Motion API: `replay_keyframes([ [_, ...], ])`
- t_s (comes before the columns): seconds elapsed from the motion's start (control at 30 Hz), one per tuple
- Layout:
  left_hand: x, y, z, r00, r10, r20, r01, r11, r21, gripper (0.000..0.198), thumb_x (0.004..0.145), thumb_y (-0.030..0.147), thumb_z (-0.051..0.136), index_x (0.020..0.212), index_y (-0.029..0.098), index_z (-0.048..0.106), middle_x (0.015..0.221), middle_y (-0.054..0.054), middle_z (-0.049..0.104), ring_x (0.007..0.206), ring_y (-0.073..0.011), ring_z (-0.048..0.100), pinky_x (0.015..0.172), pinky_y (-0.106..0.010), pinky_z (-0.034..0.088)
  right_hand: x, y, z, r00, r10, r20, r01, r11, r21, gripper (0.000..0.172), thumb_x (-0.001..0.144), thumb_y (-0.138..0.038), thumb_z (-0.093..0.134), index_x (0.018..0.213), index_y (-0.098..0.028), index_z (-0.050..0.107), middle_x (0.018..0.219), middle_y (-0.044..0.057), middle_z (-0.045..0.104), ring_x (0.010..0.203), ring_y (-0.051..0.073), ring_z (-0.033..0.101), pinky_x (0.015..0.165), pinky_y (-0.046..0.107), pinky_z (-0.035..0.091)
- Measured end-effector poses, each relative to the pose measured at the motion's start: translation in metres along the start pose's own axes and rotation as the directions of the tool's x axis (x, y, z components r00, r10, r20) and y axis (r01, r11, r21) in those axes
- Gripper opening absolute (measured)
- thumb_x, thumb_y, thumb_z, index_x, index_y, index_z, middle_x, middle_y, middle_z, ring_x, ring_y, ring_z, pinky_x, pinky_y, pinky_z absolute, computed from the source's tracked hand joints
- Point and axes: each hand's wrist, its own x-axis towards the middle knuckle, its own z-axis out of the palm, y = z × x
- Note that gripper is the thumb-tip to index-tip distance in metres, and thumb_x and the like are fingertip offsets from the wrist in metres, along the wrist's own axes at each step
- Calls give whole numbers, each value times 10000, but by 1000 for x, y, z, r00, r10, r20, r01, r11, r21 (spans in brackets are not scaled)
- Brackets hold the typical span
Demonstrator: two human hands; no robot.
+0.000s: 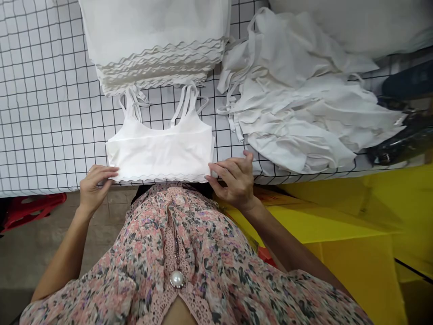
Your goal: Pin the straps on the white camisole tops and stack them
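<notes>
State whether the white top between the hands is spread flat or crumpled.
Spread flat: the white top lies almost smooth, its hem extended between left fingers and right fingers.

white, black-gridded table | greyish floor beneath | yellow panels at right
</notes>
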Motion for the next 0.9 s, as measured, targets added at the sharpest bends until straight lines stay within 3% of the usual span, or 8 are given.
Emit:
replay_keyframes([
  [0.13, -2, -4, 2, 998, 58, -19, -59, 998, -16, 167, 927, 143, 694, 947, 268, 803, 1099, -31, 859, 997, -227, 783, 966, -450, 568, 4, -8, 4, 994, 109, -7, -109, 994, -14, 77, 962, -297, 683, 916, -237, 699, 813, 31, 715, 955, 264, 648, 1155, 631, 431],
  [0.3, -4, -3, -8, 996, 86, 17, -86, 996, 1, 189, 950, 131, 680, 975, 268, 808, 1131, -34, 853, 1005, -223, 774, 967, -442, 563, 3, -10, -2, 994, 97, -42, -95, 994, 54, 150, 929, -263, 668, 796, -235, 606, 734, 20, 661, 916, 260, 645, 1155, 611, 423],
  [0.4, 1, 11, -11, 996, 91, 23, -93, 993, 77, 254, 993, 130, 623, 1050, 288, 814, 1208, -36, 834, 1030, -220, 746, 994, -453, 551, 6, -12, 0, 997, 51, -63, -53, 998, -30, 150, 980, -349, 661, 1054, -224, 695, 993, 83, 773, 1010, 293, 709, 1226, 615, 361],
  [0.5, 11, 29, 11, 993, 120, 4, -119, 980, 159, 391, 1045, 135, 526, 1296, 324, 758, 1388, -40, 767, 1288, -249, 696, 1148, -507, 515, 15, -22, 13, 997, -59, 54, 61, 998, -36, 562, 1062, -382, 519, 1578, -160, 495, 1488, 217, 664, 1397, 378, 628, 1303, 652, 224],
  [0.6, 22, 33, 53, 988, 83, 129, -118, 949, 292, 565, 1092, 317, 536, 1652, 298, 458, 1722, -94, 477, 1657, -330, 372, 1357, -623, 308, 20, -30, 25, 965, -154, 213, 168, 985, -47, 752, 1100, -409, 405, 1749, -109, 171, 1672, 267, 465, 1553, 402, 490, 1310, 683, 165],
  [0.7, 25, 25, 83, 993, 27, 114, -71, 913, 402, 840, 1074, 474, 583, 1768, 323, 133, 1833, -113, 209, 1720, -376, 158, 1396, -665, 203, 17, -22, 21, 948, -170, 268, 203, 974, -102, 816, 1116, -471, 360, 1766, -86, 52, 1678, 290, 439, 1531, 429, 500, 1281, 723, 187],
  [0.8, 24, 20, 91, 994, 33, 105, -76, 899, 432, 925, 1086, 502, 554, 1767, 356, -56, 1849, -101, 114, 1725, -369, 90, 1404, -670, 176, 31, -3, 5, 956, -216, 198, 235, 969, -74, 778, 1116, -449, 396, 1769, -125, 126, 1628, 287, 513, 1490, 455, 522, 1195, 706, 353],
  [0.9, 30, 22, 91, 994, 56, 94, -92, 898, 430, 949, 1093, 525, 530, 1762, 328, -115, 1843, -122, 111, 1723, -373, 75, 1406, -693, 122, 84, 7, 2, 970, -244, -4, 244, 967, 80, 584, 1066, -308, 568, 1632, -201, 475, 1325, 197, 726, 1231, 364, 677, 1031, 513, 538],
])
